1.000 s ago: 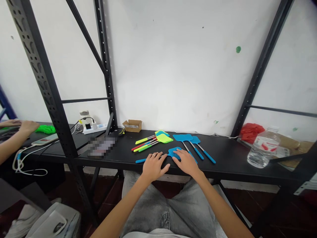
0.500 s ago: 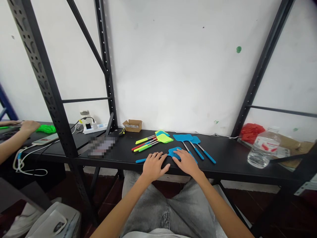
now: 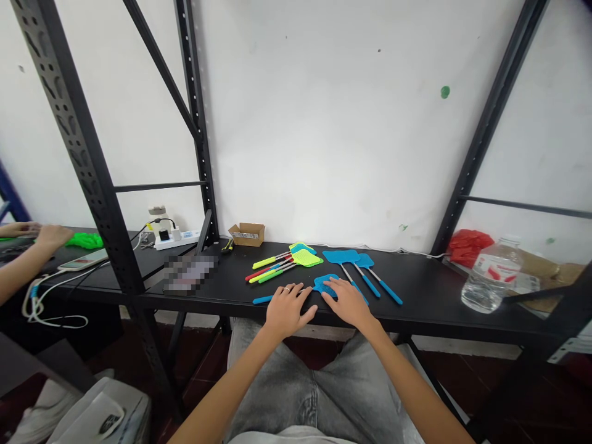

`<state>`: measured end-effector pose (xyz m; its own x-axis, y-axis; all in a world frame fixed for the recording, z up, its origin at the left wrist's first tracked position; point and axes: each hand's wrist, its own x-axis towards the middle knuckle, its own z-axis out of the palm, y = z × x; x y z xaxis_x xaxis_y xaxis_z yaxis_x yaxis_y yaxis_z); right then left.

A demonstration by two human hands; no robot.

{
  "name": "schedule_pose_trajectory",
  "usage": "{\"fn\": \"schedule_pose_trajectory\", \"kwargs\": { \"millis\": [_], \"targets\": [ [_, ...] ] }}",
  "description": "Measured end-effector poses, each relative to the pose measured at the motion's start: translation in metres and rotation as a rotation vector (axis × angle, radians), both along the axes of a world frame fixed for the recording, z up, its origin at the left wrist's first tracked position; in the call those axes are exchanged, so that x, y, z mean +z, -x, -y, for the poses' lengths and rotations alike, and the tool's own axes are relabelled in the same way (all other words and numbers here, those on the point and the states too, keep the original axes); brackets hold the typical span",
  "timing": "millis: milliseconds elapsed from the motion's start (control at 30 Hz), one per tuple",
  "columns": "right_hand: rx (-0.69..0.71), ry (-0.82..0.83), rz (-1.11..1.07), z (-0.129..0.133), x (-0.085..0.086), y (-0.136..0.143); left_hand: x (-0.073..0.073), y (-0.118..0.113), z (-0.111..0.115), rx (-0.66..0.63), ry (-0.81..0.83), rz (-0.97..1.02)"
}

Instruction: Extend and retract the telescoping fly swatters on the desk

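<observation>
A blue fly swatter (image 3: 263,300) lies crosswise near the front edge of the black table (image 3: 416,277), its handle to the left. My left hand (image 3: 287,308) rests over its shaft with the fingers spread. On the swatter's blue head lies my right hand (image 3: 346,300), fingers apart. Several swatters with yellow, red, blue and green handles (image 3: 272,271) form a pile behind my left hand, their heads overlapping. Behind my right hand, more blue swatters (image 3: 341,256) are fanned out, handles pointing toward the front right.
A small cardboard box (image 3: 247,234) stands by the wall. At right are a water bottle (image 3: 491,277) and a red plastic bag (image 3: 468,246). A power strip (image 3: 178,240) sits at left, where another person's hands (image 3: 53,236) are near green material (image 3: 86,240). Dark metal posts flank the table.
The other person's hands at the far left have shifted slightly. My hands and the swatters hold their places, apart from a tiny shift of the whole view.
</observation>
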<state>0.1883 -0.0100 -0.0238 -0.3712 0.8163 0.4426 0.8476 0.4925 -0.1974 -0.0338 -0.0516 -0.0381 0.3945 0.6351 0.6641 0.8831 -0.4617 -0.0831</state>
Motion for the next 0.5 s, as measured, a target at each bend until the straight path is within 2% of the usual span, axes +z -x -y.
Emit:
{"fn": "schedule_pose_trajectory", "kwargs": {
  "millis": [500],
  "targets": [
    [-0.001,-0.013,-0.002,-0.0002,-0.0008,-0.0006,0.0014,-0.0009,0.0012,0.007,0.002,-0.006]
  ]
}}
